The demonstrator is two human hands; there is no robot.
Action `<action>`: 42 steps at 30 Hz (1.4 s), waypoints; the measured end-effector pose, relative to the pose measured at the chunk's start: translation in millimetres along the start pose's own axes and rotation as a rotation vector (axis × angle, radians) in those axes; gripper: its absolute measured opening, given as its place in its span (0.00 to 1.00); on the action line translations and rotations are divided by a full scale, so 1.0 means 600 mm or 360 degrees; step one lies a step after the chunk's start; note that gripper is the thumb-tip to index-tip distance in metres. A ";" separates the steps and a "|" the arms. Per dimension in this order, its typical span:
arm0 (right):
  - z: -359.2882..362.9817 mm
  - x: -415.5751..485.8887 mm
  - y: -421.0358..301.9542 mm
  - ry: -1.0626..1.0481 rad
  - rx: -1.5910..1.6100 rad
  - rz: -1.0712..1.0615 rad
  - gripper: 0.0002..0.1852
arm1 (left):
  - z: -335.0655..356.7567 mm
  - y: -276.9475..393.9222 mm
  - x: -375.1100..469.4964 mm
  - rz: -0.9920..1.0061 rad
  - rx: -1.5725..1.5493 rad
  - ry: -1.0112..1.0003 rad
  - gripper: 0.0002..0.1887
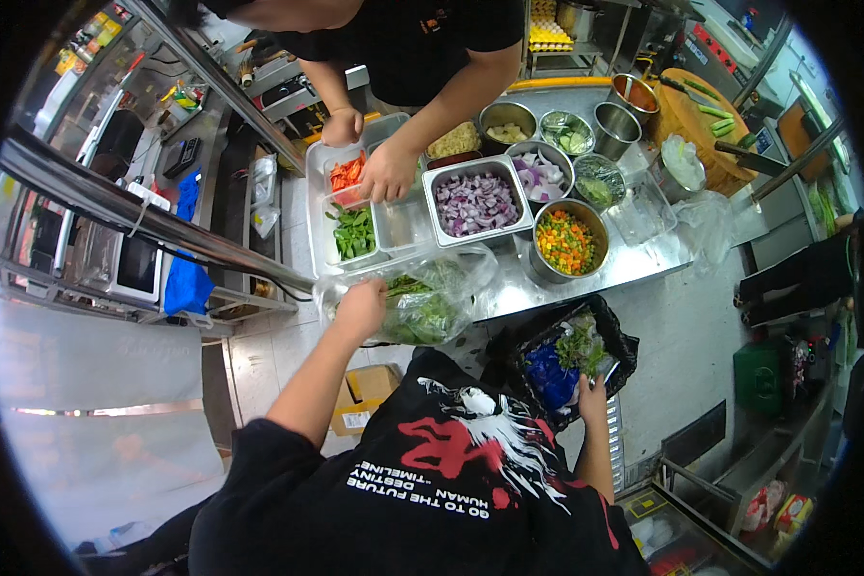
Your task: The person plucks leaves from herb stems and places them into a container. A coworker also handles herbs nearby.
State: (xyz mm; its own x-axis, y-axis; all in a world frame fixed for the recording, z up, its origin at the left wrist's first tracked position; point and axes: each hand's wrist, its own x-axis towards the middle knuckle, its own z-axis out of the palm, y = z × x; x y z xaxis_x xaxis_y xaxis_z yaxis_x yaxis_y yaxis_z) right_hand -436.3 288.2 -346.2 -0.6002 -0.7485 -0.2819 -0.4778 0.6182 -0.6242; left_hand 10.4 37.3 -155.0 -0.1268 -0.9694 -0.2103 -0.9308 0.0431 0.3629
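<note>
My left hand [362, 309] grips the edge of a clear plastic bag [468, 277] with leafy greens [421, 317] inside, at the front of the steel table. Down to the right, my right hand [592, 396] is at the rim of a bin lined with a black bag [623, 338]. Leafy sprigs [579, 345] and blue plastic [551, 378] lie in this bin, just beyond my fingers; whether they hold anything is unclear. Beyond the bag stands a clear divided container [317, 237] with green leaves [354, 232] and cut red vegetable pieces [347, 173].
Across the table, a co-worker's hands [391, 169] are over the divided container. Near it stand a steel pan of diced red onion [477, 204], a pot of mixed diced vegetables [566, 243] and several bowls. Knives [680, 88] lie on a round wooden board [680, 133]. A metal post [158, 216] crosses at left.
</note>
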 end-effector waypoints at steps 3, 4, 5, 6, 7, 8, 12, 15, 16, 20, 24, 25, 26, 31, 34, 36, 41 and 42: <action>0.000 0.010 -0.028 -0.0151 -0.0040 -0.0146 0.34 | 0.037 -0.028 0.012 0.0104 0.0425 -0.0368 0.15; -0.006 0.005 -0.049 -0.0208 -0.0069 -0.0217 0.33 | 0.048 -0.026 0.014 0.0015 0.0493 -0.0413 0.18; -0.013 0.000 -0.073 -0.0221 -0.0090 -0.0348 0.31 | 0.056 -0.023 0.010 0.0006 0.0500 -0.0361 0.18; -0.020 -0.010 -0.097 -0.0282 -0.0064 -0.0450 0.29 | 0.063 -0.019 0.009 0.0004 0.0499 -0.0310 0.17; -0.021 -0.022 -0.121 -0.0295 -0.0074 -0.0496 0.28 | 0.069 -0.015 0.005 0.0042 0.0510 -0.0186 0.17; -0.024 -0.032 -0.142 -0.0412 0.0007 -0.0447 0.28 | 0.070 -0.013 0.004 0.0096 0.0589 -0.0102 0.16; -0.024 -0.057 -0.198 -0.0712 -0.0020 -0.0543 0.27 | 0.068 -0.014 0.010 -0.0006 0.0539 -0.0156 0.12; -0.034 -0.059 -0.231 -0.0721 0.0000 -0.0709 0.25 | 0.059 -0.022 0.017 -0.0023 0.0570 -0.0249 0.10; -0.042 -0.062 -0.244 -0.0650 -0.0094 -0.0793 0.24 | 0.054 -0.024 0.017 0.0054 0.0582 -0.0202 0.10; -0.077 -0.063 -0.329 -0.0733 0.0106 -0.0933 0.22 | 0.028 -0.022 0.005 0.0205 0.0445 -0.0072 0.09; -0.071 -0.074 -0.444 -0.0709 0.0369 -0.1456 0.18 | -0.014 -0.011 -0.009 0.0022 0.0238 -0.0052 0.08; -0.062 -0.077 -0.473 -0.0747 0.0449 -0.1553 0.18 | -0.028 -0.008 -0.015 0.0037 0.0132 0.0005 0.08; -0.053 -0.081 -0.498 -0.0785 0.0414 -0.1609 0.20 | -0.045 -0.007 -0.021 0.0054 0.0021 0.0066 0.08; 0.005 -0.088 -0.584 -0.0901 0.0114 -0.1688 0.31 | -0.102 0.002 -0.059 0.0183 -0.0362 0.0354 0.06; 0.032 -0.079 -0.604 -0.0993 0.0062 -0.1539 0.31 | -0.110 0.003 -0.066 0.0209 -0.0696 0.0516 0.05; 0.044 -0.078 -0.612 -0.1013 0.0051 -0.1459 0.29 | -0.110 0.002 -0.066 0.0112 -0.1141 0.0466 0.04; 0.055 -0.095 -0.649 -0.0970 0.0056 -0.1520 0.24 | -0.129 0.003 -0.066 0.0222 -0.1564 0.0499 0.06; 0.056 -0.101 -0.659 -0.0977 0.0068 -0.1503 0.23 | -0.140 0.005 -0.067 0.0226 -0.1643 0.0464 0.06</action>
State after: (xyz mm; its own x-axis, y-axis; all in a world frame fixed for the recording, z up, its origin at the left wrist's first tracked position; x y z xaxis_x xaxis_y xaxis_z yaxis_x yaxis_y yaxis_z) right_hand -189.4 81.1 -106.4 0.4131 -0.9106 0.0130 -0.5440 -0.2582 -0.7984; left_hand 41.5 56.4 -69.4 0.0026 -0.9977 0.0682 -0.1585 0.0669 0.9851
